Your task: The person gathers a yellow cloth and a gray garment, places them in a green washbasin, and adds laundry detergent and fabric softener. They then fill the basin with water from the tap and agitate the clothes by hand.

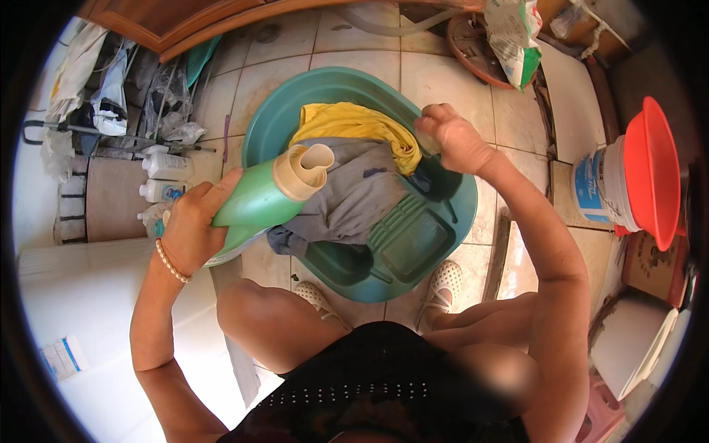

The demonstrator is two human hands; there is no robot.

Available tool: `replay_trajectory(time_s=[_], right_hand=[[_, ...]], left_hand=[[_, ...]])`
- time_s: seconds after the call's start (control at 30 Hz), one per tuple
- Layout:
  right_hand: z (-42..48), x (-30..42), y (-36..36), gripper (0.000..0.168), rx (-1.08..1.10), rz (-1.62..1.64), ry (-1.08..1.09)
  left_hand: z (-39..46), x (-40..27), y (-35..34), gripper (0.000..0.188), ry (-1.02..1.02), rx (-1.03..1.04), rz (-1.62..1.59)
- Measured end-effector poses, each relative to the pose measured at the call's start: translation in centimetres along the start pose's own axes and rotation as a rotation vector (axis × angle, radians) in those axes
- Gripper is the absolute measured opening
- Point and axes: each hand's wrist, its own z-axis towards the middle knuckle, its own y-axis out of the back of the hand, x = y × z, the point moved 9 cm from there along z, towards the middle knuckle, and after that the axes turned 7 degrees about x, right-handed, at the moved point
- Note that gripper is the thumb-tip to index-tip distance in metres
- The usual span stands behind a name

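Note:
My left hand [194, 221], with a pearl bracelet at the wrist, grips a large green plastic detergent bottle [252, 199]. The bottle is tilted, its cream pouring spout [310, 163] uncovered and pointing up to the right. Below it stands a teal plastic washtub [277, 102] with a moulded, ribbed washboard [401, 227] at its near side. Inside lie a yellow cloth garment [349, 119] and a grey garment [354, 191], whose dark end hangs over the near-left rim. By the right rim, my right hand [457, 138] holds a small translucent cap [427, 141], mostly hidden by the fingers.
Several white bottles [169, 166] stand at left beside a metal rack [127, 138] with plastic bags. On the right, a red basin [653, 174] sits against a white and blue bucket [601, 180]. A brown round stand [471, 50] and a bag [515, 44] are behind.

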Motion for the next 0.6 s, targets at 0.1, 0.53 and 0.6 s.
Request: replay_trajectory(time_s=[0.1, 0.53, 0.6], right_hand=[[1.2, -1.0, 0.4, 0.051, -0.022, 0.550, -0.058], [13.1, 11.8, -4.3, 0.054, 0.065, 1.117, 0.175], [14.1, 12.8, -4.9, 0.053, 0.082, 1.140, 0.195]], left_hand=[[-0.2, 0.7, 0.3, 0.059, 0.022, -0.020, -0.039], [-1.2, 6.1, 1.0, 0.054, 0.202, 0.140, 0.050], [-1.3, 6.9, 1.2, 0.053, 0.270, 0.204, 0.097]])
